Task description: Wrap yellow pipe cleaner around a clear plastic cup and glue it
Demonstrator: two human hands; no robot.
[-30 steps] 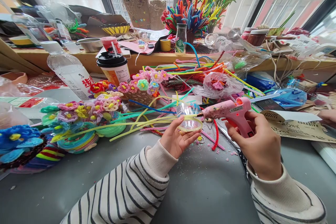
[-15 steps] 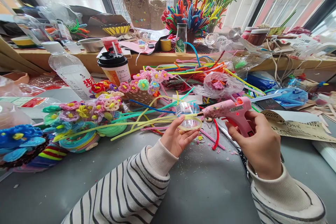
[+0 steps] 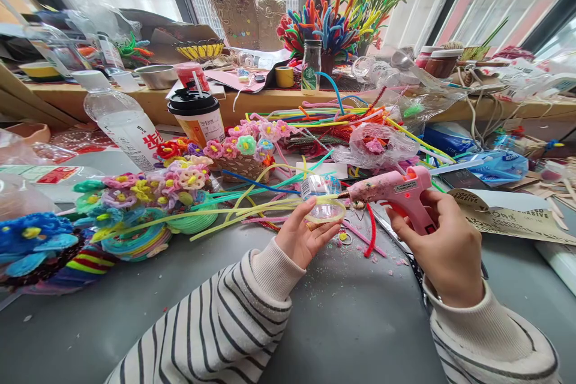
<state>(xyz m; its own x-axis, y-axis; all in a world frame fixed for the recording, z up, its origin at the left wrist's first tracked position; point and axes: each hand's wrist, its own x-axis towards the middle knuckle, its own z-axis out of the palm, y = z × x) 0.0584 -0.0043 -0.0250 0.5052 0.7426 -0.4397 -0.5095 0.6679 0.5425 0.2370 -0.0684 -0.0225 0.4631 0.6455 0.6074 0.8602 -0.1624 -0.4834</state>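
My left hand (image 3: pixel 302 239) is closed on a cut piece of clear plastic bottle (image 3: pixel 329 187), its round open end facing me. Along that rim runs a pale yellow pipe cleaner (image 3: pixel 265 207), its tail stretching left with others. Wrapped round the handle of a pink hot glue gun (image 3: pixel 392 188) is my right hand (image 3: pixel 452 249). The gun's nozzle touches or nearly touches the yellow pipe cleaner at the top of the rim; which one I cannot tell. A clear glue stick (image 3: pixel 459 166) pokes out of its back.
Fuzzy flower pots (image 3: pixel 148 198) stand at left, near a plastic bottle (image 3: pixel 119 123) and a lidded paper cup (image 3: pixel 198 117). Scissors (image 3: pixel 391 228) lie beside my right hand, sandpaper (image 3: pixel 508 216) further right. Piled pipe cleaners (image 3: pixel 315 123) lie behind; a cluttered wooden ledge (image 3: pixel 252 99) runs along the windows.
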